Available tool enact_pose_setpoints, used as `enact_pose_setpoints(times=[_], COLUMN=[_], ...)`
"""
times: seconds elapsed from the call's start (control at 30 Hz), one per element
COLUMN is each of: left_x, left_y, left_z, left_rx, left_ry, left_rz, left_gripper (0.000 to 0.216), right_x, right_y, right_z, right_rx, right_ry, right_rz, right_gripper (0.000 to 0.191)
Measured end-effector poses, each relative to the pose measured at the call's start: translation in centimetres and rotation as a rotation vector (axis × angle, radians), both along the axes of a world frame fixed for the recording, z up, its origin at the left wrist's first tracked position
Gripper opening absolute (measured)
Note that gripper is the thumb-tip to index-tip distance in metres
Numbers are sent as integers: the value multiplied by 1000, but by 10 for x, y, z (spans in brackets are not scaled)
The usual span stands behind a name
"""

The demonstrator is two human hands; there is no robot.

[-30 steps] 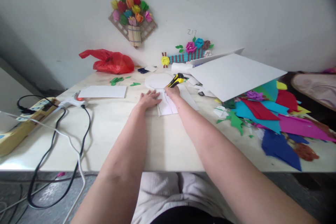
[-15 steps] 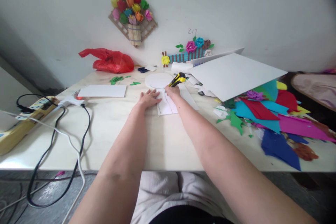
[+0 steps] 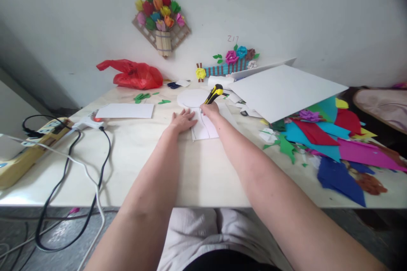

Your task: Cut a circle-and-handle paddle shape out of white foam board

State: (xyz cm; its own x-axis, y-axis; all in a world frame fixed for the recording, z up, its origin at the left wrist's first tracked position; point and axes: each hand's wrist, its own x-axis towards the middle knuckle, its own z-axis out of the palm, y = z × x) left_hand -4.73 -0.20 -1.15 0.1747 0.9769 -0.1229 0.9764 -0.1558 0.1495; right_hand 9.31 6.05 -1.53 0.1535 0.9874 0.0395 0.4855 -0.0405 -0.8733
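The right hand's (image 3: pixel 210 110) fingers are clenched around a yellow-and-black utility knife (image 3: pixel 213 94), its tip angled down onto a white paper piece (image 3: pixel 205 129) at the middle of the tabletop (image 3: pixel 197 169), toward the far edge. The left hand (image 3: pixel 183 119) lies flat with fingers spread, pressing the paper's left margin. The paper looks thin, light and apt to slide, so it is probably best pinned close beside the cut. A white disc (image 3: pixel 190 98) lies just beyond, and coloured scraps (image 3: pixel 333 144) crowd the right edge.

Can't make out knife (image 3: pixel 213 94) blade, hidden behind right hand (image 3: pixel 210 110). Can't read wall scribble (image 3: pixel 232 39). Cut off at left edge: power strip (image 3: pixel 19 161).
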Motion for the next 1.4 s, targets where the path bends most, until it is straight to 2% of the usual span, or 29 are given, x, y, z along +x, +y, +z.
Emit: enact_pose_setpoints(times=[0.23, 0.3, 0.4, 0.6, 0.97, 1.17, 1.4], left_x=[5, 0, -12, -27, -12, -12, -12], left_y=[2, -2, -9, -13, -11, -9, -13], left_z=[-2, 3, 13, 18, 2, 1, 6], left_rx=[-27, -52, -114, -162, -53, -75, -85], left_ry=[19, 10, 10, 41, 42, 35, 4], left_rz=[6, 1, -78, -112, -84, -107, -128], left_gripper=[70, 81, 104, 116, 113, 110, 106], right_x=[3, 3, 3, 3, 7, 8, 9], right_y=[-8, -11, -15, -15, 0, 1, -3], right_z=[5, 6, 5, 2, 0, -8, -8], right_rx=[-20, -28, -18, -41, -17, 18, 37], right_ry=[-39, -73, -89, -51, -92, -75, -25], right_rz=[-10, -15, -23, -18, 12, -19, -26], right_gripper=[12, 13, 14, 17, 21, 25, 21])
